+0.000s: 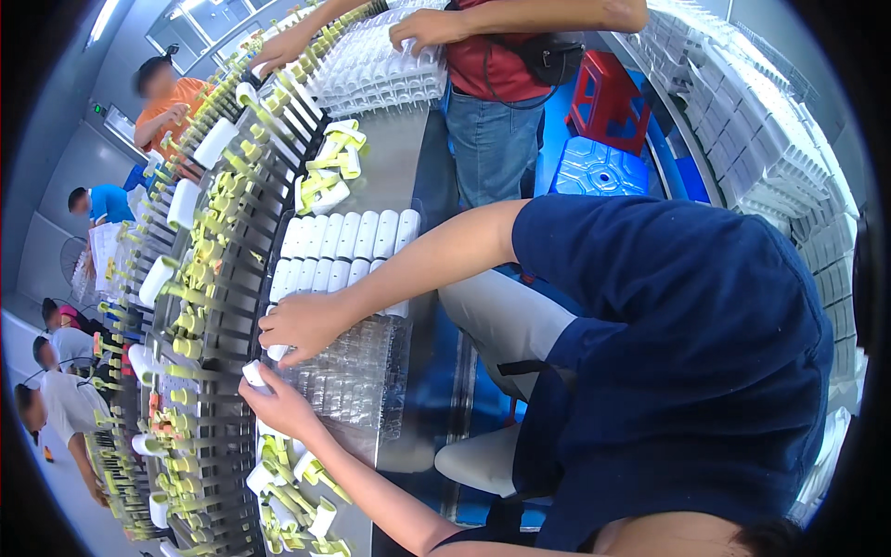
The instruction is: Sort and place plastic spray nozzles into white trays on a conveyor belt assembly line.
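Observation:
My right hand [314, 325] reaches over a clear plastic tray [394, 390], its fingers curled down around a white oblong plastic housing [277, 353] that shows partly below them. Close by, my left hand [278, 405] pinches another white plastic housing [253, 374] between thumb and fingers at the rack's edge. Rows of white housings [343, 235], each with a small dark dot at one end, fill the tray's far part. Its near part shows bare clear pockets. My right forearm hides some of the housings.
A long rack [223, 371] of dark slats with yellow-green holders and white parts runs along the left. Yellow-green pieces [297, 501] lie near and beyond the tray. Ahead, a person in red [501, 70] works over stacked clear trays [380, 70]. Blue and red stools [603, 169] stand behind.

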A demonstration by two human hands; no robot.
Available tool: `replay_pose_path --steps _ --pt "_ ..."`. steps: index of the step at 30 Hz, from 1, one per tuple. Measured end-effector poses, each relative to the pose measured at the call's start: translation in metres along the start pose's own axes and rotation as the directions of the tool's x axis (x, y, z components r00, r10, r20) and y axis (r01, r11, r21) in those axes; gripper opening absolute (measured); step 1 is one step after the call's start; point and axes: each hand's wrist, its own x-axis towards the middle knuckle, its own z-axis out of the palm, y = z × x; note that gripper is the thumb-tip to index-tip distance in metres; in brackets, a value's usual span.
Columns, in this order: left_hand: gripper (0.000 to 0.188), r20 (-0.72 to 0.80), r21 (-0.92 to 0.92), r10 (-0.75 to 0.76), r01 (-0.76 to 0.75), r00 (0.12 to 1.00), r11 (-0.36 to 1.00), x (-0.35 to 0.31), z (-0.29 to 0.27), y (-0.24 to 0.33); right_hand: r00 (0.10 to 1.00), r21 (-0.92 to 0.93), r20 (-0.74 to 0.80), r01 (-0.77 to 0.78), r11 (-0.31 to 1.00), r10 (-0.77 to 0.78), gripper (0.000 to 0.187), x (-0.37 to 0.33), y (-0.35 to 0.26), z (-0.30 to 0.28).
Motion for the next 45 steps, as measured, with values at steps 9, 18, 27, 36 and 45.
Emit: replay_pose_path --steps 9,18,27,36,45 --pt "0.038 0.006 0.027 -0.001 0.000 1.000 1.000 0.0001 -0.0011 0.0032 1.000 -0.019 0.001 -0.006 1.000 0.006 0.042 0.0008 0.0008 0.0006" --pt "0.039 -0.003 0.018 0.006 -0.006 1.000 1.000 0.0007 -0.0009 -0.0008 1.000 -0.021 -0.011 0.007 1.000 -0.007 0.044 0.0017 -0.0004 0.0002" --pt "0.038 0.014 0.015 -0.006 0.006 1.000 1.000 -0.0001 -0.0021 0.0052 1.000 -0.028 0.002 -0.004 1.000 0.004 0.044 0.0011 0.0013 0.0010" --pt "0.037 -0.008 0.038 0.013 -0.013 1.000 0.999 -0.0005 -0.0026 0.0039 1.000 -0.034 0.004 0.012 0.999 -0.012 0.044 0.0016 0.0004 0.0015" --pt "0.039 -0.005 0.023 0.006 -0.006 1.000 1.000 0.0003 -0.0011 0.0016 1.000 -0.026 0.007 0.004 1.000 -0.004 0.045 0.0018 0.0010 0.0010"
